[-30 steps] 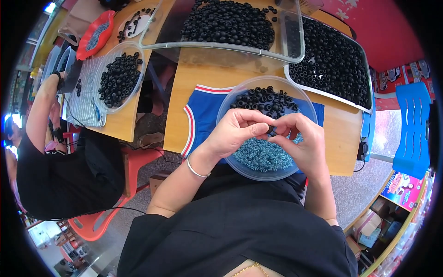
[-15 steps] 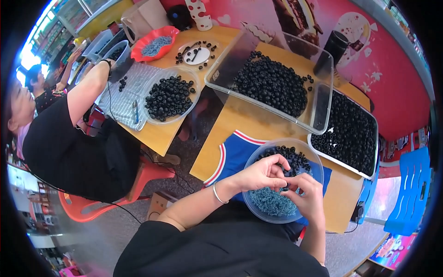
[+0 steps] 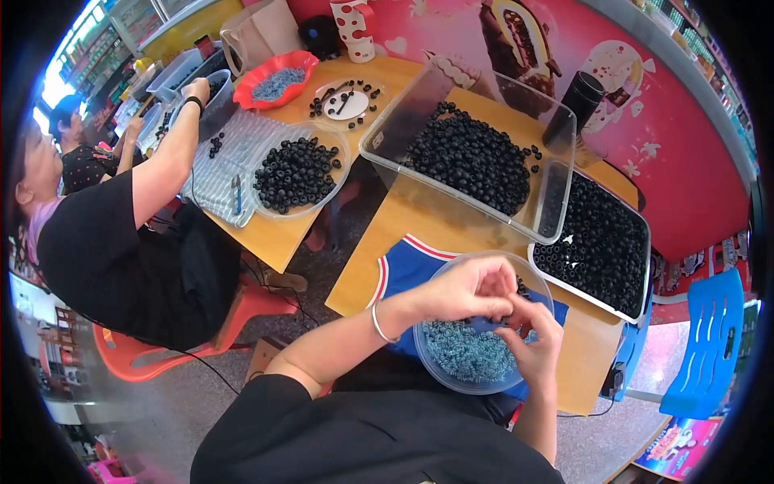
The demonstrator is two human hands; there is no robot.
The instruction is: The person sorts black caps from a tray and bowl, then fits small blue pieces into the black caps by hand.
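Note:
Over a clear round tub (image 3: 426, 359), my left hand (image 3: 472, 289), with a silver bangle at the wrist, has its fingers curled and its thumb and fingertips pinched together. My right hand (image 3: 534, 332) meets it from the right, thumb and fingers closed at the same spot. Whatever small piece sits between the fingertips is mostly hidden. Below my hands the tub holds a heap of small blue-grey plastic pieces (image 3: 468, 355). Black round parts, largely covered by my hands, lie on its far side. A blue cloth with red and white trim (image 3: 407, 266) lies under the tub.
A large clear bin (image 3: 451, 189) and a white tray (image 3: 592, 297) hold black round parts. Left are a shallow tub (image 3: 343, 173) of black parts, a red bowl (image 3: 246, 98) and pliers (image 3: 236, 195). A co-worker (image 3: 89, 234) sits there; a blue chair (image 3: 709, 347) stands right.
My hands stay together over the tub; my left hand has risen slightly and curled more. The black piece seen between my fingertips is now hidden. The co-worker's arm has straightened farther toward the back containers.

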